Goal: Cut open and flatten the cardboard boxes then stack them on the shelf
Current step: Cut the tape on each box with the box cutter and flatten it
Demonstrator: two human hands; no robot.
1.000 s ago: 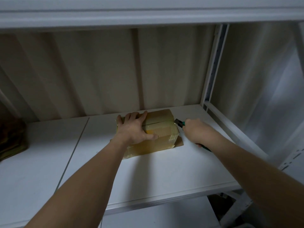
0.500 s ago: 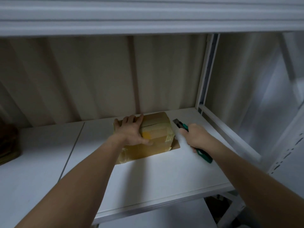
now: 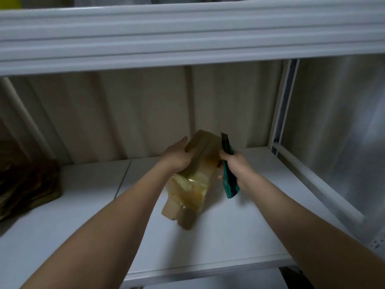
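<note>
A small brown cardboard box (image 3: 193,180), wrapped in shiny clear tape, is lifted off the white shelf (image 3: 239,232) and tilted on end, its far end highest. My left hand (image 3: 177,157) grips the box's upper left side. My right hand (image 3: 233,165) holds a green utility knife (image 3: 228,170) against the box's right side, with the dark tip pointing up and away.
A dark brown crumpled object (image 3: 27,184) lies at the shelf's far left. The upper shelf's white front beam (image 3: 187,36) runs overhead. A white upright post (image 3: 281,105) and side rail (image 3: 312,176) bound the shelf on the right.
The box lay flat on the shelf under my left hand; now both hands have raised it and tipped it on end. The knife has swung upright beside it.
</note>
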